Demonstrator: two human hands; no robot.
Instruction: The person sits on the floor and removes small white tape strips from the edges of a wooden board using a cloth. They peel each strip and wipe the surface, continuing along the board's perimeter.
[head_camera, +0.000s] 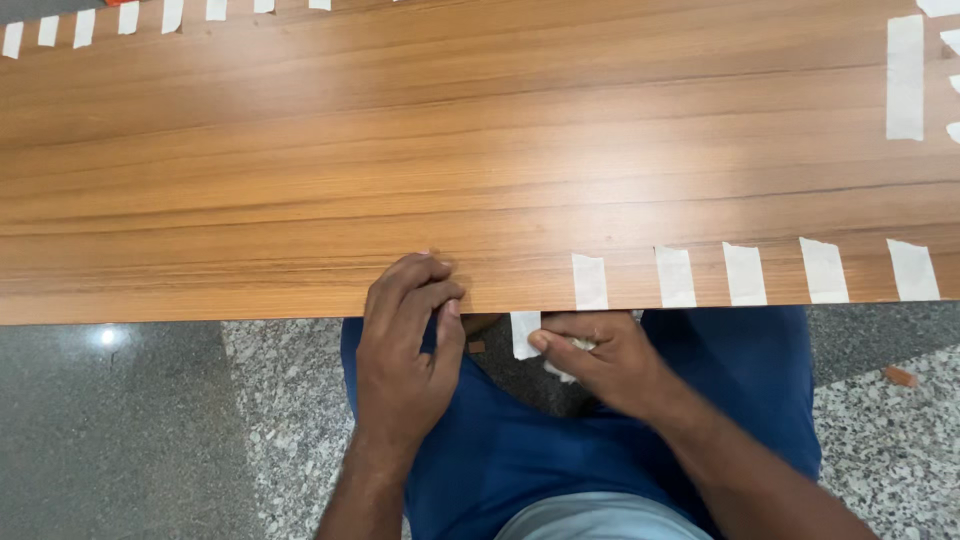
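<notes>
- Both hands work at the near edge of the long brown wood-grain board: my left hand curls over the rim, fingers bent and pressed down, seemingly steadying it.
- My right hand pinches a short white masking-tape strip hanging just below that edge.
- Five matching white strips already sit along the rim to the right.
- Beneath lies speckled grey stone floor.

My feed is bright and evenly lit from overhead. A soft pale sheen spreads across the upper left of the wooden table, washing out some grain. On the polished grey floor I see one small white glare spot from a lamp. Under the table's near edge a dim shadow falls. Focus is sharp; the edges bow slightly.
</notes>
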